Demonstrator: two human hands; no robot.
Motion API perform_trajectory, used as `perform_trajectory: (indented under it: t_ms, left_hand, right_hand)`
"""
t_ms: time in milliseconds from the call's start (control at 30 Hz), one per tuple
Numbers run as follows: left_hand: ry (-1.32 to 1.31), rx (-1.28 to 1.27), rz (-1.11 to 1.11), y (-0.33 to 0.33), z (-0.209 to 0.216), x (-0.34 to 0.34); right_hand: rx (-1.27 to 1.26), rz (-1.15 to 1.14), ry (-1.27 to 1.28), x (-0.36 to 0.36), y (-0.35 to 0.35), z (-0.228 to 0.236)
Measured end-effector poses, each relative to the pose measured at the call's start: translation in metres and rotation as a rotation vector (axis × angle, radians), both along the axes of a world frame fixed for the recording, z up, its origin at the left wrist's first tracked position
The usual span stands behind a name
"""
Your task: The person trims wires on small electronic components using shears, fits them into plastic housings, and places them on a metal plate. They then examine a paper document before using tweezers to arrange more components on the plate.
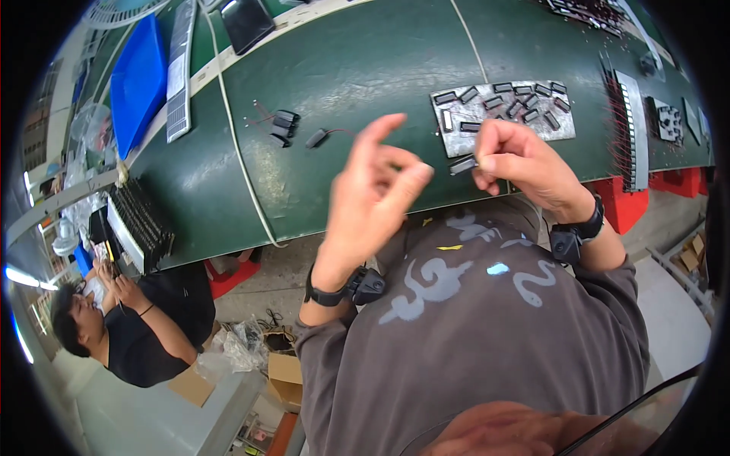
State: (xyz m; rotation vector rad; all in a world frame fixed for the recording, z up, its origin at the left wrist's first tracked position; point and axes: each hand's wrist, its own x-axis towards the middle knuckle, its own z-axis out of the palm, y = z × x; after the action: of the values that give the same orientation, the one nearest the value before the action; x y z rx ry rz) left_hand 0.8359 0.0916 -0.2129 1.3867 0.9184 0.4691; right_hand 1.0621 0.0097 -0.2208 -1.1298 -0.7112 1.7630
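My right hand [518,161] is closed, thumb against fingers, on a small black oblong part [462,164] just off the near edge of a metal plate. Several similar black oblong parts [522,90] lie scattered on that silvery plate [565,131]. My left hand [374,197] is raised over the bench's near edge, index finger and thumb apart, with nothing seen in it. To its left, a black part with a thin red wire [316,138] rests on the green mat. Beside that sits a small cluster of black wired parts [284,126].
A pale cord [237,144] crosses the green bench [365,68]. A blue tray [141,87] stands at the far left, near a stack of dark parts [141,220]. On the right is a white strip with red wires [631,133]. Another person [133,327] works at lower left.
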Motion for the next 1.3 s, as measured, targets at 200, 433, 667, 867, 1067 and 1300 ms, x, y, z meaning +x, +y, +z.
perform_trajectory:
  t_ms: [200,433,667,867,1067,1300]
  left_hand:
    - [0.523,0.695,0.244,0.037,-0.005,-0.044]
    - [0.655,0.911,0.136,0.070,0.031,-0.015]
    - [0.614,1.388,-0.113,0.165,-0.008,0.090]
    - [0.644,1.524,-0.070,0.208,-0.041,0.131]
    - [0.680,1.587,-0.243,0.213,-0.040,0.118]
    - [0.513,0.859,-0.274,0.123,0.001,0.077]
  right_hand:
    - [0.078,-0.090,0.042,0.009,0.002,0.004]
    - [0.121,-0.221,0.094,0.022,0.008,0.012]
    - [0.160,-0.252,0.113,0.027,-0.006,0.019]
    - [0.148,-0.324,0.114,0.047,-0.023,0.016]
    - [0.166,-0.334,0.131,0.054,-0.025,0.011]
    - [0.163,-0.375,0.145,0.060,-0.021,0.000]
